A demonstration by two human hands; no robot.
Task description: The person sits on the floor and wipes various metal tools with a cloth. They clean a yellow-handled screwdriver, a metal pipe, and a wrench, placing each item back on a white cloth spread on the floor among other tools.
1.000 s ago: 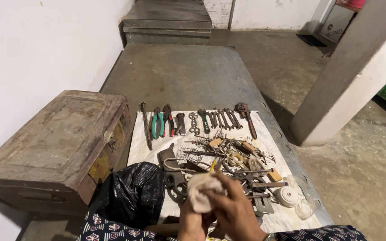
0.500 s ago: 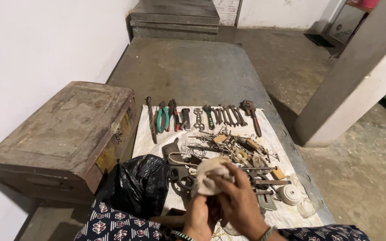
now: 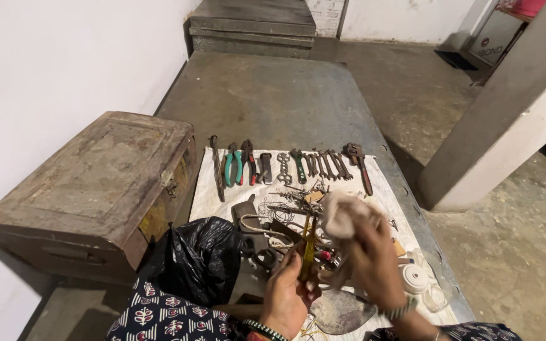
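White sheet (image 3: 210, 196): left hand (image 3: 284, 298) grasps yellow screwdriver (image 3: 308, 249); right hand (image 3: 374, 262) clutches rag (image 3: 342, 213).

Tools (image 3: 289, 167) lie on cloth (image 3: 206, 199); trunk (image 3: 96, 183) left of it.

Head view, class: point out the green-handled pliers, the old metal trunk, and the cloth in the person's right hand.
green-handled pliers (image 3: 232, 169), head view, on a green handle.
old metal trunk (image 3: 93, 170), head view, middle of its lid.
cloth (image 3: 342, 213), head view, on the bunched top above the right hand (image 3: 377, 265).
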